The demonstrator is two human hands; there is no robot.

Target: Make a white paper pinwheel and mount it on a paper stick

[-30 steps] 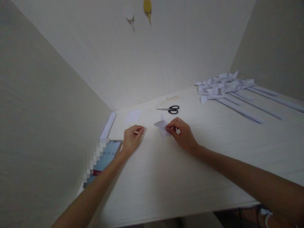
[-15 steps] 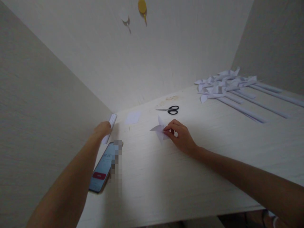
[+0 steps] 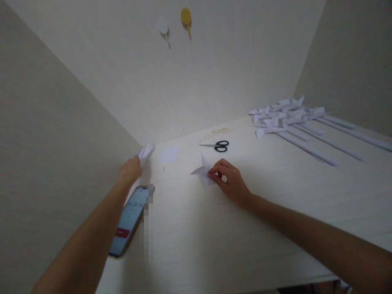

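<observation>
My right hand (image 3: pixel 228 179) pinches a white paper pinwheel (image 3: pixel 203 173) between thumb and fingertips, just above the table. Its pointed blades stick out to the left and upward. At the left wall, my left hand (image 3: pixel 131 169) is closed around thin white paper rolls (image 3: pixel 146 153), whose far ends show beyond the fingers; the hand is a little blurred. A square sheet of white paper (image 3: pixel 170 154) lies to the right of those rolls. Black-handled scissors (image 3: pixel 219 145) rest on the table beyond my right hand, blades pointing left.
Several paper pinwheels on paper sticks (image 3: pixel 288 116) lie piled at the back right. A phone (image 3: pixel 130 220) showing a timer is beside my left forearm. Small pale rings (image 3: pixel 219 131) lie near the back wall. Yellow (image 3: pixel 185 17) and white hooks (image 3: pixel 164 27) are on the wall.
My left hand has shifted the paper rolls slightly, and their near ends no longer show below it. My right hand keeps its pinch on the pinwheel. The view has tilted a little.
</observation>
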